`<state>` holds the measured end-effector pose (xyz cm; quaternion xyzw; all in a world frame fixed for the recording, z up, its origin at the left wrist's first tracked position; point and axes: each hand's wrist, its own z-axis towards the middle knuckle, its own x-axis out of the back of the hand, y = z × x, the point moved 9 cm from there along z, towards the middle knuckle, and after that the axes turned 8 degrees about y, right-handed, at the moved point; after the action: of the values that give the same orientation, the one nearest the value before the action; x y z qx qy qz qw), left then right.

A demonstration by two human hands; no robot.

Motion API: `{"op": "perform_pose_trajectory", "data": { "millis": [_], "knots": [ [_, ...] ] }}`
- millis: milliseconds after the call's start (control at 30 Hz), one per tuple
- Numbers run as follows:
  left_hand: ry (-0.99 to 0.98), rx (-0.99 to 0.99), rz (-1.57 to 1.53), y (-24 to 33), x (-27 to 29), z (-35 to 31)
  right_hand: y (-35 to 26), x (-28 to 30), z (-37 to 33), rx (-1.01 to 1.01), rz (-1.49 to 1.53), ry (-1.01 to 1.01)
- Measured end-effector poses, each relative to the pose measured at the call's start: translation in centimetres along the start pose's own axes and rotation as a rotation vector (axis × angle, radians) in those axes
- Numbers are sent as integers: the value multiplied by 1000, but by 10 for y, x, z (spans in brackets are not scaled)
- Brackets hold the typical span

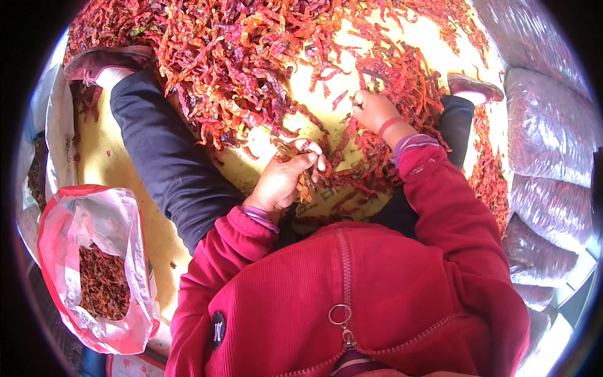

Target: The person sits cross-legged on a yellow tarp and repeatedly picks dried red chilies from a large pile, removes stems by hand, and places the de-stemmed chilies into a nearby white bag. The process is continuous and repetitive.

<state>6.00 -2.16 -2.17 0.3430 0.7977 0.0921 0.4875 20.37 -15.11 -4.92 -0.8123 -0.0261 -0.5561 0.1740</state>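
Between my spread legs my left hand (282, 179) is closed around a small bunch of dried chili peppers (304, 187), brownish orange and wrinkled. My right hand (375, 114) is further forward and to the right, its fingers pinched together over the near pile of red chili peppers (411, 78). Whatever sits between those fingertips is too small or hidden to make out. A large heap of dried red chilies (220, 69) spreads in front of me on a yellow mat (100, 151), with loose ones scattered between heap and hands.
On my left stands an open white and red sack (135, 232) with darker chili pieces (103, 283) inside. Several filled clear plastic bags (546, 119) are stacked along the right. My legs in dark trousers (163, 151) stretch forward on both sides of the chilies.
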Motion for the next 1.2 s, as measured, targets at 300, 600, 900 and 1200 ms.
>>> {"op": "perform_pose_trajectory", "data": {
  "millis": [300,600,900,1200],
  "knots": [
    [70,44,58,-17,8,9,-17,7,-39,-132,1201,-270],
    [107,122,-63,-18,2,-3,-107,27,-94,281,905,41],
    [86,92,-29,-26,4,-3,-98,7,-98,333,1186,-228],
    [-110,36,599,-46,-1,-3,-87,3,-116,296,779,-292]
  ]
}}
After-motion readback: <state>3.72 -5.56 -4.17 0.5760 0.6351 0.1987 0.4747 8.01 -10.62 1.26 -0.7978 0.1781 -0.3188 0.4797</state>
